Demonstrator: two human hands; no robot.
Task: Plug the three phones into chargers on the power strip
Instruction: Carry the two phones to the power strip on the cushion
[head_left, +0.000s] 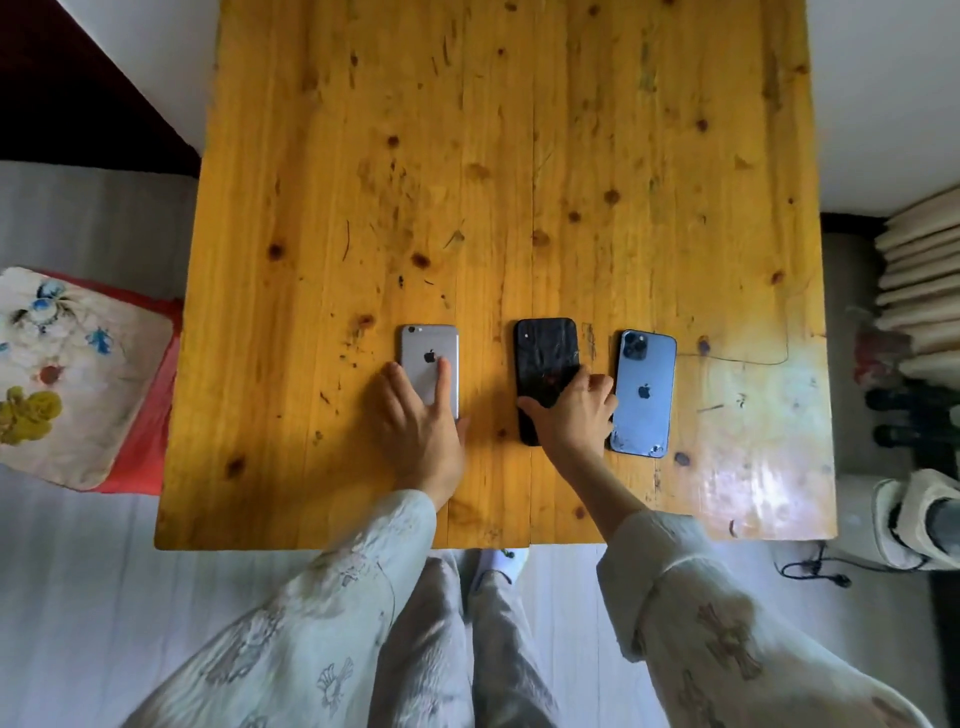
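Observation:
Three phones lie face down in a row on the wooden table (493, 156): a silver phone (423, 345) on the left, a black phone (543, 348) in the middle, a blue phone (644, 389) with a cracked lower back on the right. My left hand (421, 421) rests flat on the lower part of the silver phone, fingers spread. My right hand (576, 410) lies over the lower half of the black phone, fingers curled at its edges. No power strip or charger shows on the table.
A flowered cushion (72, 374) on red cloth lies left of the table. A stack of pale folded cushions (919, 291) and dark shoes (904, 410) sit at the right. A black cable (815, 566) trails on the floor near the table's front right corner.

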